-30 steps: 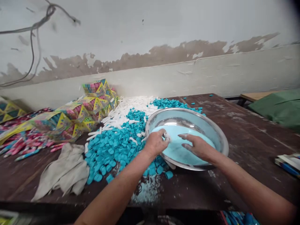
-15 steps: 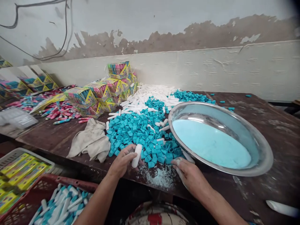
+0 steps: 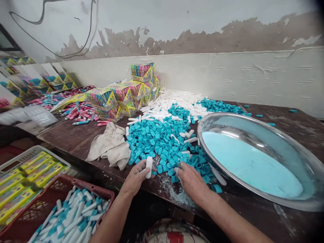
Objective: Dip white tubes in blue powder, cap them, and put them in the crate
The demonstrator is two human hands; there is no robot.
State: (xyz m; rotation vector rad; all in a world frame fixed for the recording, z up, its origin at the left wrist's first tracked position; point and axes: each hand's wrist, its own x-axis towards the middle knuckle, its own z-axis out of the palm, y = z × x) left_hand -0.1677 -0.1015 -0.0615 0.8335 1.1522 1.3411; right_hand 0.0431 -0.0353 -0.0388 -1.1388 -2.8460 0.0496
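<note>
Currently, your left hand (image 3: 136, 177) grips a white tube (image 3: 149, 166), roughly upright, between thumb and fingers, before the teal caps (image 3: 149, 138). Your right hand (image 3: 190, 179) has curled fingers at the caps' near edge; cannot tell whether they grip one. Metal basin (image 3: 275, 133), pale-blue powder (image 3: 245, 162) inside: right of the caps.

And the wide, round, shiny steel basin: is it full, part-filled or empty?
Part-filled: pale-blue powdery material lies in the steel basin, with bare metal showing above it on the far side. Its depth cannot be told.
</note>
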